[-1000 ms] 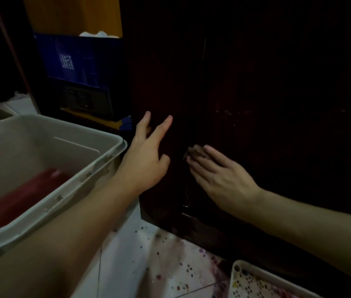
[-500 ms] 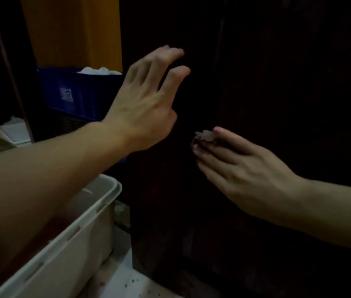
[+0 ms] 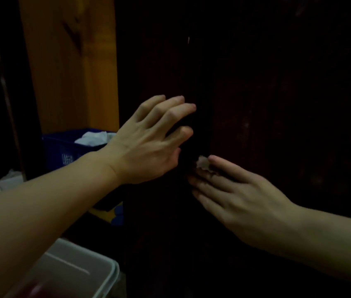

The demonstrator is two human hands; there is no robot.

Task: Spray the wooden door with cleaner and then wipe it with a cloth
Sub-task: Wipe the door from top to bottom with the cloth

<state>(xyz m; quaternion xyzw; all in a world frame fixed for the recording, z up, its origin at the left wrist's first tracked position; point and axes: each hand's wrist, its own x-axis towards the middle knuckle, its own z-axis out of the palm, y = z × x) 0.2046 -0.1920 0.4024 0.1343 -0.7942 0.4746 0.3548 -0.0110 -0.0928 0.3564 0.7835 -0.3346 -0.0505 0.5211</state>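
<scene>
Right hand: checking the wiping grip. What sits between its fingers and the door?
Head view: a small pale cloth under the right hand's fingers, against the door.

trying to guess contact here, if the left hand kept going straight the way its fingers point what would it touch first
Most likely the dark wooden door: the left hand points its spread fingers at that panel with nothing visible between, though depth is unclear.

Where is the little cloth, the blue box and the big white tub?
cloth (image 3: 203, 163), head view, on the pale scrap showing past the fingertips.
blue box (image 3: 62, 148), head view, on its front wall.
white tub (image 3: 97, 266), head view, on its rim corner.
</scene>
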